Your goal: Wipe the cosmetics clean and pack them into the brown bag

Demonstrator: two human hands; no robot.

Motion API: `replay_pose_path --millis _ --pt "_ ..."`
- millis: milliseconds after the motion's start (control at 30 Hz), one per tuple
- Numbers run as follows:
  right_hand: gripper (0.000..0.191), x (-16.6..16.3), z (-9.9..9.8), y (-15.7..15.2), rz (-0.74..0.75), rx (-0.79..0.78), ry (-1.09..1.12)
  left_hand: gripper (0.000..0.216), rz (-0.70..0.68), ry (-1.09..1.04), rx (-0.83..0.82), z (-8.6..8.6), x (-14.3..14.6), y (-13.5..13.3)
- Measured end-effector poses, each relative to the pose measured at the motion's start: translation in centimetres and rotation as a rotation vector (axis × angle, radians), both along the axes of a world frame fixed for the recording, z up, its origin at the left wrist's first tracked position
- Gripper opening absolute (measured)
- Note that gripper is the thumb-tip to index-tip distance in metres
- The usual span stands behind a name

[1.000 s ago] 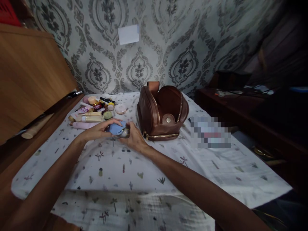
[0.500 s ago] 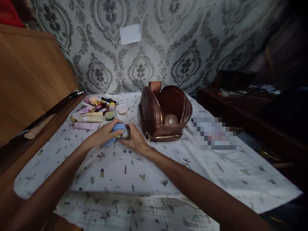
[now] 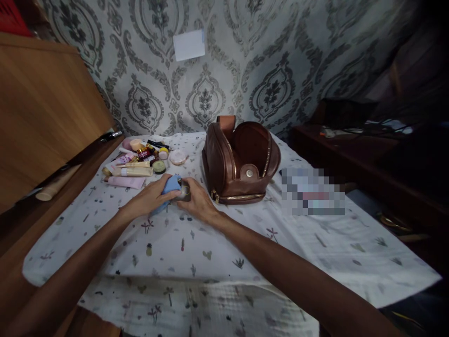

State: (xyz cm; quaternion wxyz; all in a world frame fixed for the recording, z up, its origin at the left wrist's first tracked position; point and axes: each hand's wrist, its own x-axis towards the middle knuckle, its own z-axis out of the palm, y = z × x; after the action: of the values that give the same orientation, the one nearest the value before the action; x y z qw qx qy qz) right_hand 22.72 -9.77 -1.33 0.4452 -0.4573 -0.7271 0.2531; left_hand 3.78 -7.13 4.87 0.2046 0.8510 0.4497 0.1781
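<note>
A blue cloth (image 3: 171,185) is bunched in my left hand (image 3: 150,197), its fingers closed around it and a loose end hanging below. My right hand (image 3: 199,201) grips a small dark round container (image 3: 184,192) by its side, with the cloth pressed against it. What kind of container it is, I cannot make out. Both hands meet over the table just left of a brown leather bag (image 3: 224,164), which stands unzipped with its mouth wide. Beyond my left hand lie a green-lidded jar (image 3: 159,166) and a pink tube (image 3: 126,182).
Several cosmetics lie in a heap at the back left, among them a cream tube (image 3: 135,172) and a round pale compact (image 3: 178,157). A blurred-out flat object (image 3: 312,192) lies right of the bag. A wooden cabinet (image 3: 45,93) borders the table on the left.
The dark container has turned a little in my hands, and the cloth's folds over it have shifted. The bag and the cosmetics stay in place.
</note>
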Motion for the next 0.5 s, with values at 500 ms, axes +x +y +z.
replay_pose_path --millis 500 --pt "0.053 0.1 0.4 -0.1 -0.024 -0.066 -0.015 0.069 -0.184 -0.214 -0.154 -0.4 -0.9 1.6"
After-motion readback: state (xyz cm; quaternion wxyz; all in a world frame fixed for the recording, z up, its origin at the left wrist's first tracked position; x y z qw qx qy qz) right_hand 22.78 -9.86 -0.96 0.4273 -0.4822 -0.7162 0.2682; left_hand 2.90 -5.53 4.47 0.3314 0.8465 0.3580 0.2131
